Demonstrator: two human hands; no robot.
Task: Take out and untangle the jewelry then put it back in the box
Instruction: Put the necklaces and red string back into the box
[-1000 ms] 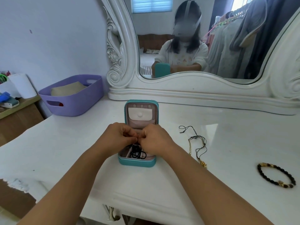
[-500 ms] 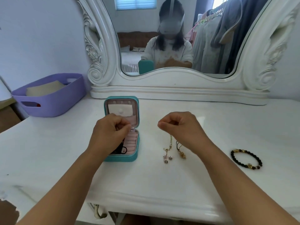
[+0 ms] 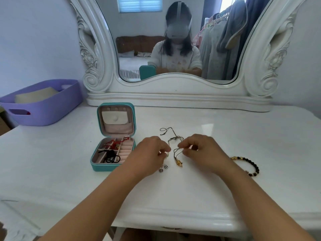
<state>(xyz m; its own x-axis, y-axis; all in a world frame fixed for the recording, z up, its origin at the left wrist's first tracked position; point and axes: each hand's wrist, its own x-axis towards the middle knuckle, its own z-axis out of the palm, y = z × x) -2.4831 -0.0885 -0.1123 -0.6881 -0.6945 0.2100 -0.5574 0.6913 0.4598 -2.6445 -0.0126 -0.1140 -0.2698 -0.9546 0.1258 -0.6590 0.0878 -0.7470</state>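
The square zip-up jewelry box (image 3: 112, 168) is teal outside and pale pink inside, with a cream flap pocket in its lid. In its compartments lie a red corded charm (image 3: 111, 145) and a black coiled cord (image 3: 111, 158). On the glossy white worktop (image 3: 208, 188) lie a thin black cord necklace (image 3: 175, 136) with a gold pendant (image 3: 178, 163) and a round-beaded bracelet (image 3: 250, 164), black with gold accents. The plastic basket (image 3: 43, 103) is lilac; the carved mirror frame (image 3: 97, 49) is white.

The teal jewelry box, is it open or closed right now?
Open. The jewelry box has its lid upright, showing the pink lining, and a black cord lies in the tray.
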